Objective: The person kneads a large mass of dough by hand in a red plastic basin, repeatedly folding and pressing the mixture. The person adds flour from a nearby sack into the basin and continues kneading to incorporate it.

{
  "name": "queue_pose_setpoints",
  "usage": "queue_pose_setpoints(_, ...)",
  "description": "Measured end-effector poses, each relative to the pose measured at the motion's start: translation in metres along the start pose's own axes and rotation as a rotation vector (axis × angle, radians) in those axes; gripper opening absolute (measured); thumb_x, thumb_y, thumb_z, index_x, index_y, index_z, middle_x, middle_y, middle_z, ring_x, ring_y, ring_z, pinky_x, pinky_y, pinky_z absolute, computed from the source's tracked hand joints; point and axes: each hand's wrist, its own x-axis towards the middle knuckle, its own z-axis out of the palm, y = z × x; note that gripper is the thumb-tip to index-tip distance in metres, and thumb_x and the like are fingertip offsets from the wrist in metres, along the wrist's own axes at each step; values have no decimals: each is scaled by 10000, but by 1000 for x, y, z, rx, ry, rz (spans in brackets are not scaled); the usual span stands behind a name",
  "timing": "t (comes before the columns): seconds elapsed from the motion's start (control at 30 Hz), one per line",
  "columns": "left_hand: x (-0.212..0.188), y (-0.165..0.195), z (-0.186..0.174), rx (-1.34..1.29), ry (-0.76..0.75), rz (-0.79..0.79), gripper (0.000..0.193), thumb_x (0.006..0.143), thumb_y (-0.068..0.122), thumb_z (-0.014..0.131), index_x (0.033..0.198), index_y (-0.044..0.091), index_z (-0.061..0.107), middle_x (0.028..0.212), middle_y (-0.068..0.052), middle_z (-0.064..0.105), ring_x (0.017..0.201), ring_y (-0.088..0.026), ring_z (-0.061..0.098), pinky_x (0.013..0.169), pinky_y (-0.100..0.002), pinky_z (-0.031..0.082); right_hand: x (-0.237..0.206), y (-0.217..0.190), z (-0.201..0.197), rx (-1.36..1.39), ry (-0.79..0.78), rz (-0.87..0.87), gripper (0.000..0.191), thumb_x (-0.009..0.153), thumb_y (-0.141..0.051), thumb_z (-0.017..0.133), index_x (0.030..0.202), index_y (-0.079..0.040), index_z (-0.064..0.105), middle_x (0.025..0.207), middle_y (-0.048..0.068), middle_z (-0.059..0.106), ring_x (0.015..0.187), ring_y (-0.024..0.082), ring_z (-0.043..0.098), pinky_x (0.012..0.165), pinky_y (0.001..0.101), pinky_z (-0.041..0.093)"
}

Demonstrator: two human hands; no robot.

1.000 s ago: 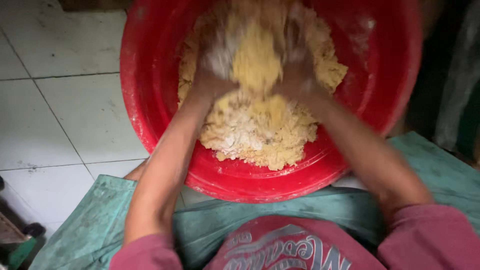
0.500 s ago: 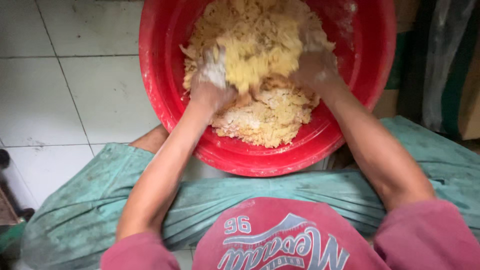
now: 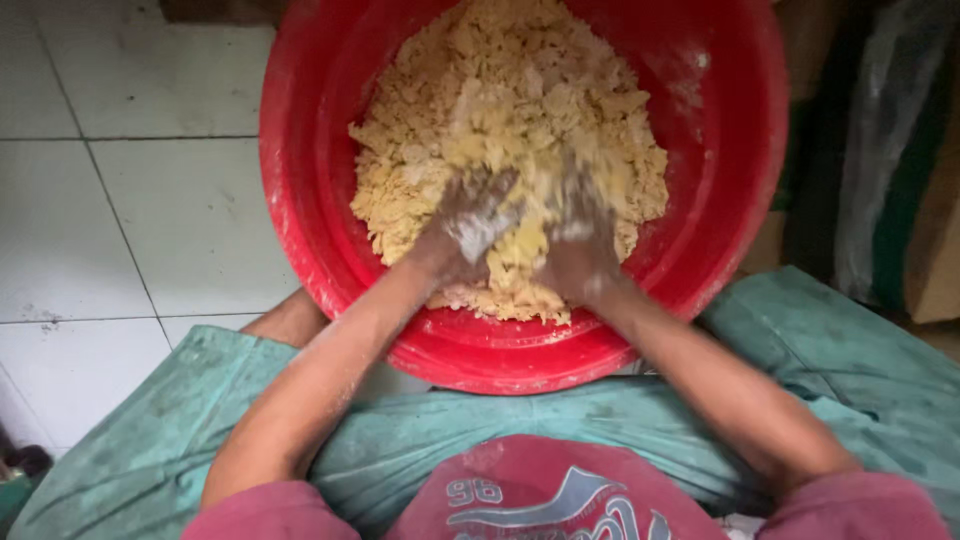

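soft daylight, blurred hands

the light is even and fairly bright on the left, where the white floor tiles [image 3: 120, 220] look pale and flat. the right edge falls into dim shadow. small glare spots sit on the wet rim of the red basin [image 3: 520, 335]. both hands [image 3: 520, 235] are smeared by motion blur; the dough [image 3: 500, 110] behind them stays reasonably sharp.

Floor [image 3: 120, 230]: pale square ceramic tiles, thin dark grout lines, slightly soiled. Round red plastic basin [image 3: 300, 200] rests directly on it, between the person's knees.
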Motion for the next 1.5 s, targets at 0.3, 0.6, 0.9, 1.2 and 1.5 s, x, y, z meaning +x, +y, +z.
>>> queue_pose_setpoints(0.3, 98, -90, -33, -237, 333, -288, 1172, 616, 391, 973, 1588, 237, 336, 1675, -153, 254, 1533, -412, 183, 1267, -485, 234, 169, 56, -70, 83, 49, -18, 398, 916, -345, 650, 1172, -41, 673, 1291, 184, 418, 1151, 339, 425, 1005, 468, 373)
queue_pose_setpoints(0.6, 30, -29, -10, -502, 205, -584, 1037, 578, 400, 912, 1477, 197, 438, 1468, -128, 498, 1345, -306, 489, 1143, -385, 382, 104, 31, -24, -167, 54, -94, 196, 917, -178, 626, 761, -65, 659, 797, 114, 692, 698, 213, 634, 611, 362, 537)
queue_pose_setpoints(0.9, -66, 36, 16, -7, -37, -378, 1019, 625, 500, 834, 1516, 199, 442, 1556, -158, 433, 1470, -363, 354, 1217, -563, 226, -48, 22, 16, -109, 92, -73, 816, 734, -573, 754, 1414, -171, 547, 1399, 126, 566, 1227, 378, 594, 998, 518, 499)
queue_pose_setpoints(1.2, 51, -106, 4, -565, 444, -607, 1207, 669, 418, 929, 1632, 118, 265, 1647, -183, 346, 1521, -366, 307, 1266, -428, 252, 103, 100, -67, 835, 274, -11, 1132, 739, -734, 671, 1612, -88, 351, 1602, 158, 494, 1469, 309, 509, 1183, 457, 451)
queue_pose_setpoints(1.5, 116, -175, -4, -1223, 515, -451, 823, 879, 420, 800, 1547, 90, 449, 1571, -110, 540, 1475, -278, 513, 1215, -404, 431, 207, 125, -37, 1153, 290, 26, 940, 899, -722, 633, 1638, -206, 365, 1678, 103, 350, 1519, 294, 343, 1192, 448, 340)
